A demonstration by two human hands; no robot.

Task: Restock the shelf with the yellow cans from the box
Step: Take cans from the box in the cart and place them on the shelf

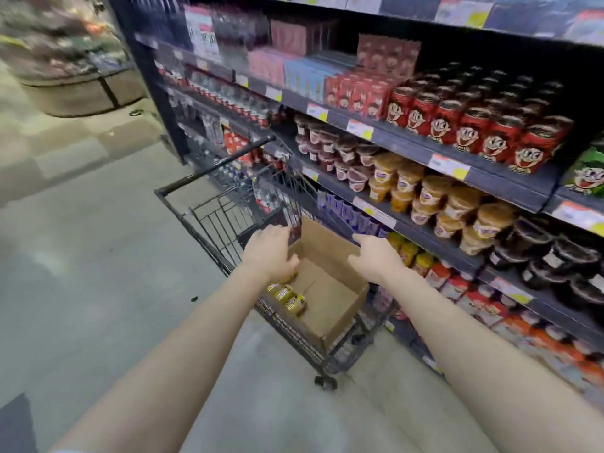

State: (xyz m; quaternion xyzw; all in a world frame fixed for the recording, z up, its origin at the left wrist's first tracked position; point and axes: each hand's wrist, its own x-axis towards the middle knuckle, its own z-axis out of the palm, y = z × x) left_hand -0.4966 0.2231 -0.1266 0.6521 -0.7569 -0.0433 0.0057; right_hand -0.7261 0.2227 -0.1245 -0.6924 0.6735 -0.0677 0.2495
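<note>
Head view, hands: left hand point(271, 253) and right hand point(376, 256) both loose, gripping nothing, above the box point(330, 289)
Risk: the cans crowd one corner, so a hasty reach could catch the box wall or fumble a can
Box: in the cart point(212, 167); a few yellow cans point(287, 295) just under the left hand
Shelf point(425, 235): just beyond the right hand

L hand point(269, 253), R hand point(376, 256) bare; forearms uncovered; sliver of pale sleeve point(65, 450) by L upper arm.
</note>
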